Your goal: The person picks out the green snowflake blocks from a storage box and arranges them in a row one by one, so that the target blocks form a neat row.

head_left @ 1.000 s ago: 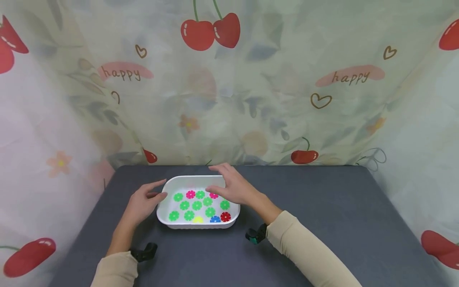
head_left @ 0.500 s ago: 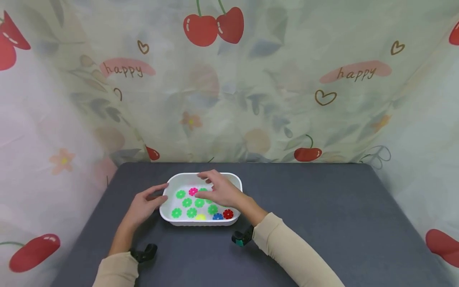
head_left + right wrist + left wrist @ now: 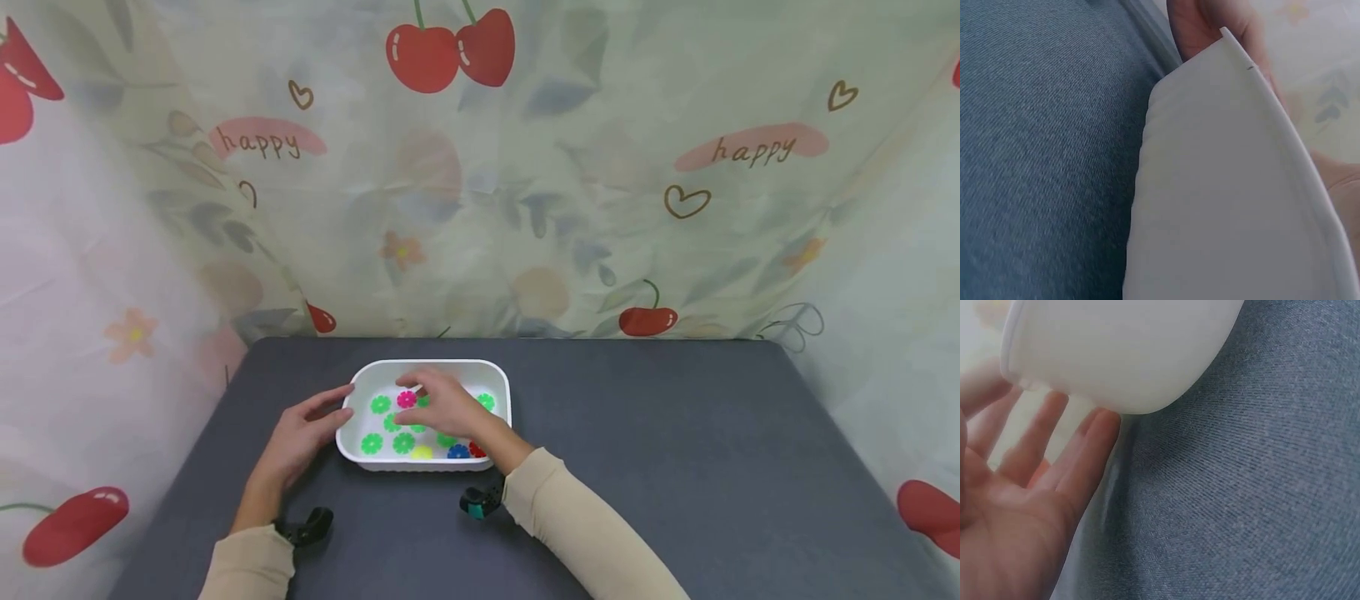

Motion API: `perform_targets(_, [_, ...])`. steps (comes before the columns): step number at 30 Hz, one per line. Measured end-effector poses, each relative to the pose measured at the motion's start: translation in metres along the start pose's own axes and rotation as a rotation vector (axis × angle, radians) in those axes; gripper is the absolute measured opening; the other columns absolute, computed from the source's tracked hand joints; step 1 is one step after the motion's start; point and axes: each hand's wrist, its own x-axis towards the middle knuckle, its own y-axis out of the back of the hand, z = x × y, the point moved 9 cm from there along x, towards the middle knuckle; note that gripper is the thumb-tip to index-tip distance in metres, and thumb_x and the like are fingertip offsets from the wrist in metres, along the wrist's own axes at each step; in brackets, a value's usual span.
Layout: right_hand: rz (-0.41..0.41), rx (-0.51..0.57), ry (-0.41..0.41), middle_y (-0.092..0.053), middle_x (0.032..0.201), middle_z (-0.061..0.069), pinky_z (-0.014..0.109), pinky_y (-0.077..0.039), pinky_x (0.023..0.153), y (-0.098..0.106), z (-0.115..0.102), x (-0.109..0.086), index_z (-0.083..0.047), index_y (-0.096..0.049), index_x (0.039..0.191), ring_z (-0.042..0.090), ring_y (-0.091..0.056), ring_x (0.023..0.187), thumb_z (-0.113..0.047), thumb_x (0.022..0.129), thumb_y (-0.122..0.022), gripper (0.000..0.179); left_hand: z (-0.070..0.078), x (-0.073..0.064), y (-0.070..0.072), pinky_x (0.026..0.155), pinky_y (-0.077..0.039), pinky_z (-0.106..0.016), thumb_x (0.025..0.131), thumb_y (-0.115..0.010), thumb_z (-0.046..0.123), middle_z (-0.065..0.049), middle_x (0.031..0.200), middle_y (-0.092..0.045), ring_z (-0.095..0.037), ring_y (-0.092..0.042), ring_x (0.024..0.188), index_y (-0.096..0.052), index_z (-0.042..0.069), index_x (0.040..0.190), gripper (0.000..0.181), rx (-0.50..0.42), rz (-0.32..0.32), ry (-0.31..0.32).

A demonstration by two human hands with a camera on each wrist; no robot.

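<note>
A white tray (image 3: 491, 371) with rounded corners stands on the dark table. Several green flower-shaped discs (image 3: 372, 443) lie in it, with a pink disc (image 3: 406, 400) towards the back. Along the near wall are a yellow disc (image 3: 422, 452), a blue disc (image 3: 458, 452) and a partly covered red one (image 3: 477, 450). At the tray's left end my left hand (image 3: 294, 435) holds the rim, its fingers (image 3: 1088, 453) against the outer wall in the left wrist view. My right hand (image 3: 450, 410) hovers over the tray's middle, thumb and forefinger apart with nothing between them, hiding some discs.
The grey-blue tablecloth (image 3: 660, 450) spreads around the tray. Behind it hangs a curtain (image 3: 480, 208) printed with cherries and leaves. Black cameras (image 3: 307, 527) are strapped to both wrists.
My right hand has moved left and a little nearer across the tray, uncovering its right end. My left hand stays at the left rim. The head view has shifted slightly.
</note>
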Motion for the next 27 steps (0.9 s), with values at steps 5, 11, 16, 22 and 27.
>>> perform_targets(5, [0.014,-0.015,-0.026,-0.065,0.135,0.004,0.028,-0.052,0.101,-0.007,0.002,0.009,-0.014,-0.063,0.137,0.021,-0.065,0.117,-0.036,0.088,-0.081,0.057,-0.005,0.003,-0.001,0.093,-0.054,-0.017,0.096,-0.071,0.036,-0.013,0.16,-0.043,0.002,-0.062,0.113,-0.047,0.012,0.153,0.067,-0.045,-0.022,-0.002])
perform_targets(11, [0.021,-0.003,-0.079,-0.069,0.132,0.004,0.025,-0.053,0.097,-0.015,0.0,0.025,-0.014,-0.067,0.133,0.02,-0.067,0.111,-0.035,0.086,-0.083,0.054,-0.013,0.004,-0.001,0.094,-0.053,-0.017,0.098,-0.068,0.035,-0.011,0.162,-0.039,0.003,-0.058,0.117,-0.043,0.013,0.156,0.067,-0.1,-0.04,0.018])
perform_targets(16, [0.069,-0.009,-0.096,-0.073,0.127,0.006,0.024,-0.054,0.092,-0.022,-0.005,0.036,-0.012,-0.07,0.128,0.018,-0.07,0.105,-0.033,0.086,-0.083,0.049,-0.014,0.002,-0.001,0.094,-0.053,-0.017,0.099,-0.067,0.036,-0.009,0.163,-0.037,0.005,-0.057,0.118,-0.042,0.014,0.156,0.066,-0.126,-0.042,0.014])
perform_targets(22, [0.123,-0.028,-0.121,-0.075,0.121,0.005,0.027,-0.053,0.097,-0.029,-0.007,0.042,-0.012,-0.072,0.122,0.019,-0.069,0.112,-0.03,0.086,-0.083,0.042,-0.016,0.003,-0.002,0.094,-0.053,-0.018,0.099,-0.068,0.035,0.004,0.152,-0.048,0.004,-0.058,0.118,-0.043,0.015,0.155,0.065,-0.158,-0.026,0.014])
perform_targets(27, [0.133,-0.061,-0.161,-0.075,0.12,0.0,0.029,-0.052,0.101,-0.032,-0.001,0.043,-0.015,-0.073,0.119,0.016,-0.067,0.113,-0.033,0.084,-0.085,0.041,-0.018,0.004,-0.005,0.095,-0.052,-0.018,0.101,-0.066,0.033,0.011,0.143,-0.051,0.003,-0.057,0.118,-0.042,0.014,0.155,0.062,-0.157,-0.049,-0.018])
